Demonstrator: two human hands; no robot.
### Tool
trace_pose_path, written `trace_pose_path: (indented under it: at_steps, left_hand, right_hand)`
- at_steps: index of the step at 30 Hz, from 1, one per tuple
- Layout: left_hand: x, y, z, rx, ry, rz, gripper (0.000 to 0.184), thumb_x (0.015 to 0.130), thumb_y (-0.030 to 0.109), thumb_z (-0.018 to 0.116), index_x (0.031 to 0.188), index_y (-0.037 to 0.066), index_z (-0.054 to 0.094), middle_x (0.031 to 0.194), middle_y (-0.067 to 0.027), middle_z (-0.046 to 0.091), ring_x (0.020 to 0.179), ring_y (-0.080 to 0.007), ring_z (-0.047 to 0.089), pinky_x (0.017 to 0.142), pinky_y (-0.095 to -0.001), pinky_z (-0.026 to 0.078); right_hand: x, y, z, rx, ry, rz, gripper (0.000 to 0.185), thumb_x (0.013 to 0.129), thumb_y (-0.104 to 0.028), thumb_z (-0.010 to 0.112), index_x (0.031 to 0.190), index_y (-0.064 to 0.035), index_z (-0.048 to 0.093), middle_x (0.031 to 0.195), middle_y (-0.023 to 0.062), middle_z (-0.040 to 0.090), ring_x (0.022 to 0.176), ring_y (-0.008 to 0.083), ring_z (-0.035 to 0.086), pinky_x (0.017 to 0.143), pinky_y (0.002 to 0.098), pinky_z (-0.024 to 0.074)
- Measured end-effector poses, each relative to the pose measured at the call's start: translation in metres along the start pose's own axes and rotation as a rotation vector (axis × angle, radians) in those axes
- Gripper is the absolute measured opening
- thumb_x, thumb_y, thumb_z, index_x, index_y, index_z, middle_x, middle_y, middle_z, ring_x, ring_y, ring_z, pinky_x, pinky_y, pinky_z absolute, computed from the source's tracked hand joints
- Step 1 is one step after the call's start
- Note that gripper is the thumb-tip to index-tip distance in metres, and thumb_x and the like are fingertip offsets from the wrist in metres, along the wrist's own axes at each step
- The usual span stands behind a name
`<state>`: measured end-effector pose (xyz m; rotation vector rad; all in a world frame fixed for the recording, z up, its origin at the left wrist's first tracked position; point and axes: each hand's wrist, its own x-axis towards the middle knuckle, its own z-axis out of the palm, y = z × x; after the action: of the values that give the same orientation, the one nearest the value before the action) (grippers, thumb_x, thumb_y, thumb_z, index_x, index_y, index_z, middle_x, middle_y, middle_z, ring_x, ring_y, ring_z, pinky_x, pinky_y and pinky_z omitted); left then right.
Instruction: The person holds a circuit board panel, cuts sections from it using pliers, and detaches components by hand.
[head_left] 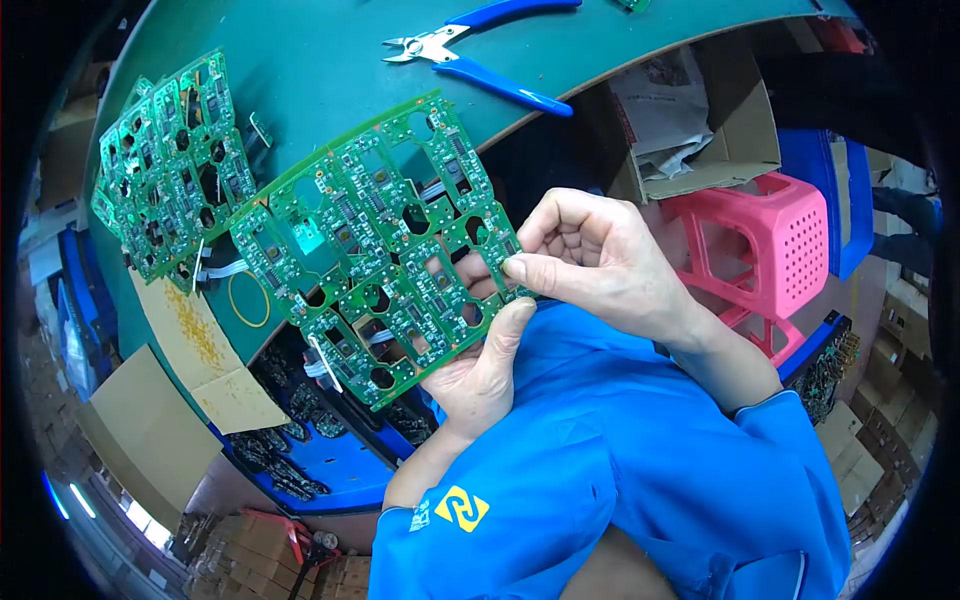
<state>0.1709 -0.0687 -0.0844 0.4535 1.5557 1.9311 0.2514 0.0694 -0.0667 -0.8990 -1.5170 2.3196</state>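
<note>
A green circuit board panel (375,235) with several joined boards and cut-out holes is held up, tilted, in front of my chest. My left hand (475,385) grips its lower right edge, the thumb in front and the fingers partly hidden behind, showing through the holes. With thumb and index finger together, my right hand (595,255) pinches at the panel's right edge; whether a small part sits between the fingertips I cannot make out. White connectors with wires (325,362) stick out near the panel's lower left.
More circuit board panels (165,165) are piled at the left of the green table (310,55). Blue-handled cutters (500,55) lie open at the table's edge, and a yellow rubber band (240,300) lies at left. A cardboard box (745,110) and a pink stool (790,240) stand at right.
</note>
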Motion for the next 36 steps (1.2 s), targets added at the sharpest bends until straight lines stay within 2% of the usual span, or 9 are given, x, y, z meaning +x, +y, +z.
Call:
trace_pose_path:
  at_steps: [11, 13, 15, 16, 18, 19, 23, 28, 36]
  left_hand:
    - [0.004, 0.002, -0.004, -0.077, 0.010, -0.045, 0.073, 0.083, -0.007, 0.072, 0.146, 0.006, 0.037, 0.125, -0.0171, 0.060, 0.099, -0.0210, 0.066, 0.088, -0.0320, 0.057]
    - [0.007, 0.004, -0.009, -0.096, -0.006, -0.054, 0.072, 0.084, -0.007, 0.071, 0.146, 0.006, 0.037, 0.126, -0.0165, 0.060, 0.100, -0.0209, 0.066, 0.089, -0.0324, 0.057]
    - [0.008, 0.008, -0.013, -0.106, 0.000, -0.059, 0.071, 0.084, -0.007, 0.071, 0.146, 0.006, 0.037, 0.126, -0.0164, 0.060, 0.100, -0.0209, 0.066, 0.089, -0.0325, 0.056]
    - [0.008, 0.009, -0.014, -0.117, -0.003, -0.075, 0.071, 0.085, -0.007, 0.070, 0.146, 0.006, 0.037, 0.126, -0.0162, 0.060, 0.100, -0.0209, 0.066, 0.089, -0.0327, 0.056]
    - [0.009, 0.012, -0.015, -0.140, -0.010, -0.108, 0.070, 0.086, -0.007, 0.069, 0.146, 0.007, 0.037, 0.127, -0.0159, 0.060, 0.100, -0.0209, 0.066, 0.089, -0.0330, 0.056]
    - [0.009, 0.013, -0.015, -0.146, -0.007, -0.099, 0.070, 0.086, -0.007, 0.069, 0.146, 0.007, 0.037, 0.127, -0.0159, 0.060, 0.100, -0.0209, 0.066, 0.089, -0.0330, 0.056]
    - [0.007, 0.019, -0.018, -0.185, 0.003, -0.114, 0.068, 0.087, -0.007, 0.068, 0.146, 0.007, 0.037, 0.128, -0.0157, 0.059, 0.100, -0.0212, 0.066, 0.090, -0.0334, 0.056]
    - [0.006, 0.016, -0.012, -0.173, -0.022, -0.073, 0.066, 0.087, -0.007, 0.068, 0.145, 0.006, 0.038, 0.126, -0.0153, 0.060, 0.100, -0.0212, 0.066, 0.090, -0.0338, 0.055]
    - [0.006, 0.023, -0.026, -0.160, -0.033, -0.087, 0.066, 0.086, -0.007, 0.068, 0.144, 0.005, 0.039, 0.122, -0.0146, 0.063, 0.101, -0.0214, 0.066, 0.090, -0.0342, 0.055]
  right_hand:
    - [0.000, -0.017, -0.006, -0.131, -0.004, -0.019, 0.011, 0.085, -0.002, 0.070, 0.095, -0.0019, 0.065, 0.079, 0.0003, 0.062, 0.065, 0.0018, 0.050, 0.057, 0.0145, 0.0389]
    - [0.005, -0.031, -0.017, -0.535, 0.209, -0.407, 0.014, 0.080, 0.000, 0.069, 0.094, -0.0006, 0.067, 0.079, 0.0030, 0.062, 0.064, 0.0088, 0.052, 0.058, 0.0200, 0.0444]
    - [0.016, -0.054, -0.034, -0.901, 0.238, -0.670, 0.033, 0.078, -0.003, 0.074, 0.110, -0.0016, 0.066, 0.099, 0.0058, 0.063, 0.083, 0.0133, 0.057, 0.073, 0.0231, 0.0466]
    - [0.026, -0.062, -0.040, -0.906, 0.233, -0.683, 0.033, 0.078, -0.003, 0.074, 0.110, -0.0016, 0.066, 0.099, 0.0058, 0.063, 0.083, 0.0133, 0.057, 0.073, 0.0231, 0.0466]
    - [0.045, -0.075, -0.049, -1.329, 0.221, -0.951, 0.054, 0.074, -0.011, 0.079, 0.124, -0.0056, 0.061, 0.116, 0.0095, 0.060, 0.105, 0.0244, 0.057, 0.091, 0.0334, 0.0479]
    - [0.050, -0.079, -0.052, -1.334, 0.217, -0.961, 0.054, 0.074, -0.011, 0.079, 0.124, -0.0056, 0.061, 0.116, 0.0095, 0.060, 0.105, 0.0244, 0.057, 0.091, 0.0334, 0.0479]
    - [0.067, -0.084, -0.057, -1.599, 0.071, -0.763, 0.070, 0.070, -0.016, 0.081, 0.135, -0.0103, 0.055, 0.132, 0.0104, 0.053, 0.122, 0.0305, 0.050, 0.107, 0.0415, 0.0397]
    - [0.075, -0.090, -0.070, -1.655, -0.026, -0.640, 0.080, 0.067, -0.014, 0.083, 0.140, -0.0132, 0.050, 0.141, 0.0102, 0.048, 0.124, 0.0315, 0.049, 0.109, 0.0444, 0.0364]
    - [0.093, -0.097, -0.067, -1.875, -0.044, -0.851, 0.076, 0.068, -0.011, 0.083, 0.137, -0.0091, 0.050, 0.128, 0.0106, 0.052, 0.120, 0.0308, 0.050, 0.107, 0.0456, 0.0369]
